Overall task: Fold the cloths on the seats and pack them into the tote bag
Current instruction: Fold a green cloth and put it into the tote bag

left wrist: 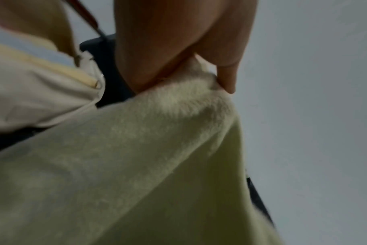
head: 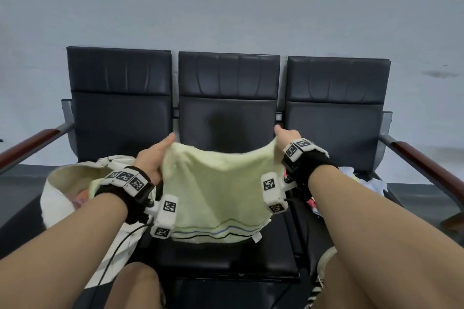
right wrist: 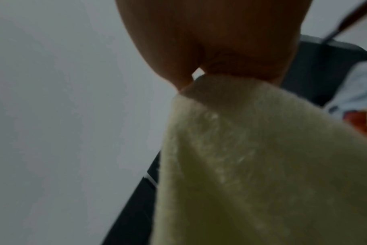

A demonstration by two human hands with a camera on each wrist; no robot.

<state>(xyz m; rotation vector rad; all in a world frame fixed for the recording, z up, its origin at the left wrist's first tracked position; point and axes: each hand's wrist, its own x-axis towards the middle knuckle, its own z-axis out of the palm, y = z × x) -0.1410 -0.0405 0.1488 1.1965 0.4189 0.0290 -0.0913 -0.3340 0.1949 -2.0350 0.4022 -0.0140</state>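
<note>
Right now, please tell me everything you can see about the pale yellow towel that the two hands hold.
The pale yellow towel looks like soft, fluffy terry. It hangs spread above the middle seat, sagging between its two top corners. The left hand and the right hand each pinch one corner. Thin green, blue and black stripes cross near its bottom edge, where a small white label hangs.

The head view looks forward and down from above the forearms, facing a row of three black padded seats [head: 227, 113] against a grey wall [head: 226, 0]; it stands back enough to take in both armrests. The left wrist view sits very close under the left hand [left wrist: 178, 41], looking up along it towards the wall. The right wrist view does likewise under the right hand [right wrist: 218, 38]. All three views share the pale yellow terry cloth [head: 216, 190] and the wall; both wrist views are blurred.
</note>
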